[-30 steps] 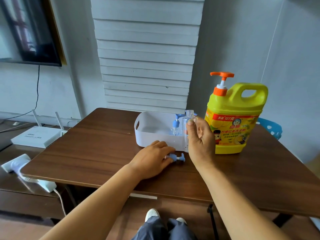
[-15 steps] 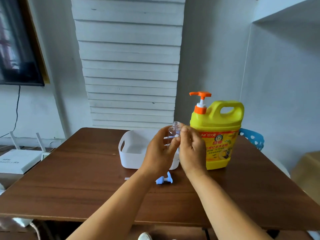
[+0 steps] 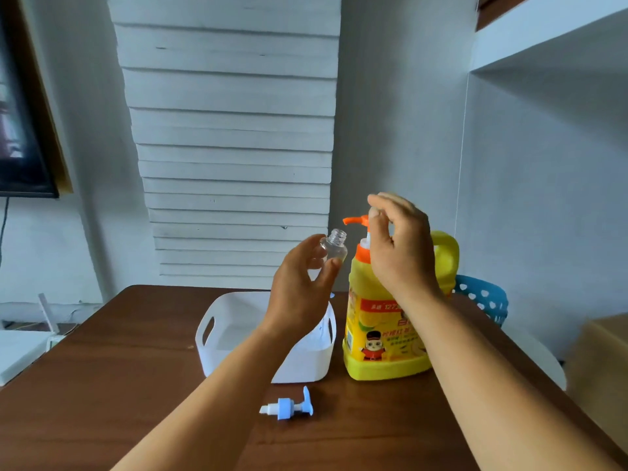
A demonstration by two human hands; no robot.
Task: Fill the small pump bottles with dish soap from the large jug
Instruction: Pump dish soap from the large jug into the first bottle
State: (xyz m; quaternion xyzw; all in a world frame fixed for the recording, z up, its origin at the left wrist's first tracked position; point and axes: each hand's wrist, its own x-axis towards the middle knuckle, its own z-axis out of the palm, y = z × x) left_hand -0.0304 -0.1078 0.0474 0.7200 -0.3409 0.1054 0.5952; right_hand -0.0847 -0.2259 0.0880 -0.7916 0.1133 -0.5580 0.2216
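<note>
Both hands have parted since half a second ago: the right hand (image 3: 399, 243) has left the bottle (image 3: 333, 246) and risen to the jug's orange pump (image 3: 356, 222). Nearest, a blue pump cap (image 3: 289, 407) lies on its side on the table (image 3: 102, 385), in front of the white bin (image 3: 306, 362). Above the bin, the left hand (image 3: 300, 283) grips the clear bottle between thumb and fingers, neck up and tilted slightly right, its open mouth just below and left of the spout tip. The right hand's fingers curl over the pump head on the yellow jug (image 3: 380, 334). Filling likely needs the mouth moved directly under the spout.
</note>
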